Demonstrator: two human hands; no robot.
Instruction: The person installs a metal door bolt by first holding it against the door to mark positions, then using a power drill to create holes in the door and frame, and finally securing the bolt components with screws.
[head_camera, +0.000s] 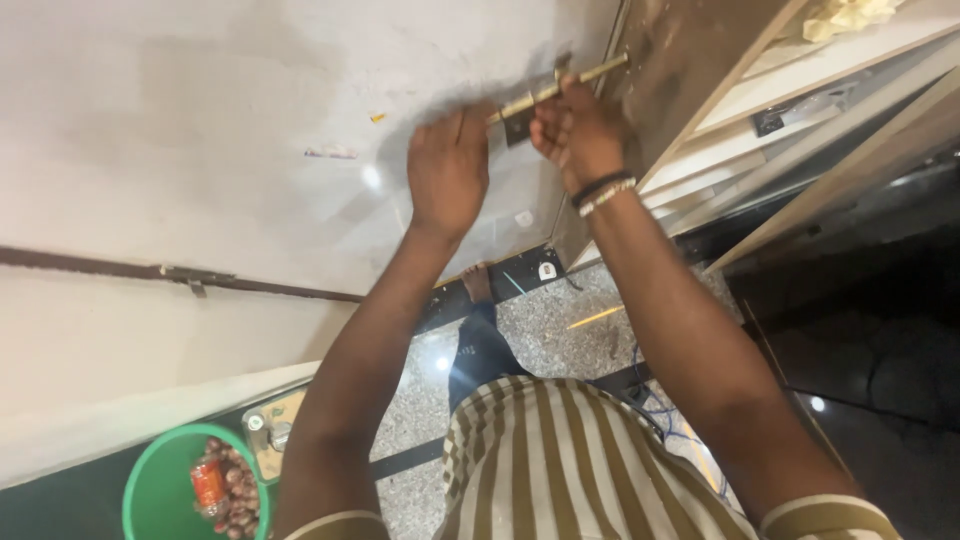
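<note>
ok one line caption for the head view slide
Both hands, left hand and right hand, hold a long brass hinge against a white panel.

- The hinge (545, 95), top centre, is brass-yellow.
- The shirt (560, 465), bottom centre, has brown and cream stripes.
- The bucket (150, 490), lower left, is green.
- The floor (560, 330) is grey, speckled.
- The wall (200, 130) is white.

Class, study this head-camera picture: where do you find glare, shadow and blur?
Head view: glare spots on the polished floor and white panel; both hands cast soft shadow on that panel around the brass hinge; the green bowl looks slightly blurred.
</note>
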